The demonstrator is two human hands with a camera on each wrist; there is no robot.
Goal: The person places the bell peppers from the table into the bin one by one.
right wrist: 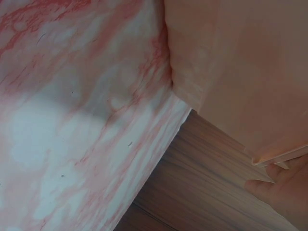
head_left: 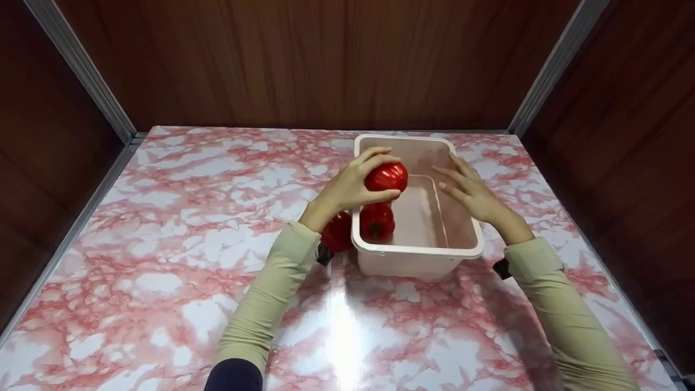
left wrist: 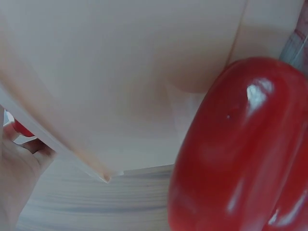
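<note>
My left hand [head_left: 350, 184] grips a shiny red bell pepper [head_left: 388, 176] between thumb and fingers, over the left side of a pale pink plastic bin [head_left: 418, 251]. Below it, a second red bell pepper [head_left: 377, 222] sits inside the bin by the left wall. Outside, against the bin's left side, another red pepper [head_left: 337, 233] is partly hidden by my left wrist; a red pepper [left wrist: 236, 149] looms large in the left wrist view. My right hand [head_left: 475, 198] is at the bin's right rim with fingers extended and holds nothing.
The bin stands on a red-and-white marbled tabletop [head_left: 163, 255], toward its back edge. Dark wood-grain panels [head_left: 304, 65] rise behind and at both sides, with metal strips [head_left: 559, 65] in the corners.
</note>
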